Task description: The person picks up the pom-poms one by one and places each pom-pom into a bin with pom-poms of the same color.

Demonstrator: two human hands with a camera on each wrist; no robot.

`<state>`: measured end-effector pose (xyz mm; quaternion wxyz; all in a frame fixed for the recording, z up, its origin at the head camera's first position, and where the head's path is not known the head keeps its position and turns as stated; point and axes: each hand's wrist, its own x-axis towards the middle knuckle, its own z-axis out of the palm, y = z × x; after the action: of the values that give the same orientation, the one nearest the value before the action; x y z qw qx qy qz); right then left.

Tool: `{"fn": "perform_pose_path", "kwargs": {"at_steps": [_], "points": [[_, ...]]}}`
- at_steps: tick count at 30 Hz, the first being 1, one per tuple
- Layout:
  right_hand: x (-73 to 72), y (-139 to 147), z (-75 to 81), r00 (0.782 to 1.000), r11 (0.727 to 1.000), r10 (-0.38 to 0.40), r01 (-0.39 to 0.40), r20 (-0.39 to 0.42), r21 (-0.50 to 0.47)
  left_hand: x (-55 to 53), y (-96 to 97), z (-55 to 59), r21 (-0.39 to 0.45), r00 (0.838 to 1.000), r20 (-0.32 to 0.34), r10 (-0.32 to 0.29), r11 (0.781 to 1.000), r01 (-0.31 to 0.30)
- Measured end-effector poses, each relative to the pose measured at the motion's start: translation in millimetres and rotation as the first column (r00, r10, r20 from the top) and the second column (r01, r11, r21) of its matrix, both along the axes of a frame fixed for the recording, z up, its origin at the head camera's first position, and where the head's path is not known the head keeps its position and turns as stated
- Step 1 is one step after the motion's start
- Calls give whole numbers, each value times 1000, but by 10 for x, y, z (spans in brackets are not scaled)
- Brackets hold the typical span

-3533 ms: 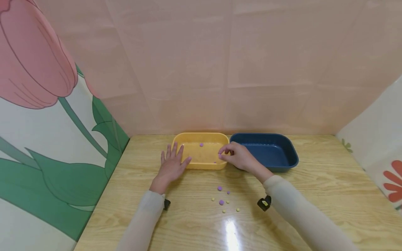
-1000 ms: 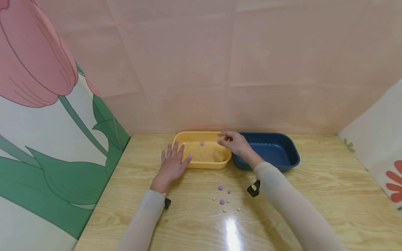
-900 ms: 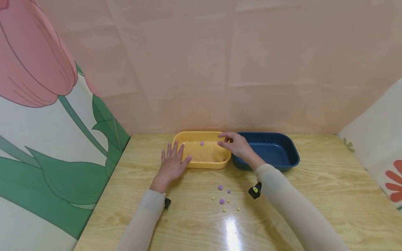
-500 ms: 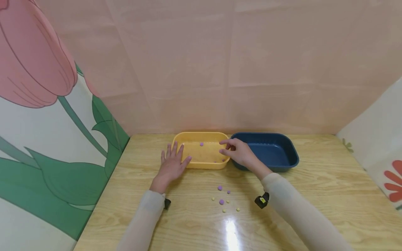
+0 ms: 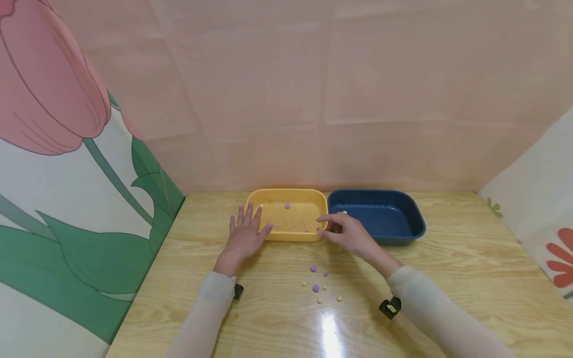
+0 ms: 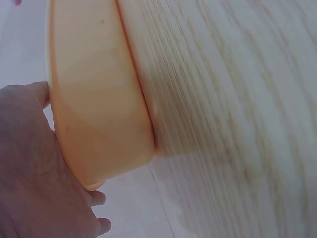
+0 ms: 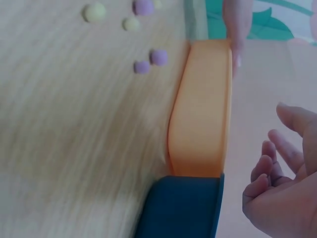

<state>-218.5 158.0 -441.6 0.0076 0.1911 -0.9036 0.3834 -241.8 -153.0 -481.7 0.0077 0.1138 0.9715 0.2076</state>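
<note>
My left hand [image 5: 243, 236] rests with spread fingers on the left end of the yellow tray [image 5: 286, 237]; in the left wrist view the left hand [image 6: 39, 163] lies along the rim. Above the meeting ends of the two trays is my right hand [image 5: 346, 232]. Thumb and index finger stand apart with nothing between them, as the right wrist view also shows for the right hand [image 7: 282, 188]. Inside the yellow tray lie a purple ball [image 5: 287, 206] and smaller purple ones near its front right corner. A yellow ball [image 5: 344, 212] shows in the blue tray [image 5: 387, 240], partly behind my right hand.
Several small balls lie on the wooden table [image 5: 268, 308] in front of the trays, among them a larger purple ball [image 5: 316, 288] and a pale yellow ball [image 5: 339, 299]. A pink-covered wall [image 5: 322, 99] stands right behind both trays.
My right hand, which pinched a small purple ball over the yellow tray, has let go and drawn back to the right. Another purple ball now lies in that tray. My left hand has stayed put.
</note>
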Motion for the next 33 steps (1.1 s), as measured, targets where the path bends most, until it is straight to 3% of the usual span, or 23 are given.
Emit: {"fn": "perform_pose_path", "kwargs": {"at_steps": [16, 33], "points": [[234, 92, -121, 999, 999, 28, -29, -41, -32, 16, 11, 29, 0, 1000, -4, -2, 1000, 2], [375, 202, -368, 999, 999, 44, -43, 4, -13, -1, 2, -10, -16, 1000, 1, 0, 1000, 0]]}}
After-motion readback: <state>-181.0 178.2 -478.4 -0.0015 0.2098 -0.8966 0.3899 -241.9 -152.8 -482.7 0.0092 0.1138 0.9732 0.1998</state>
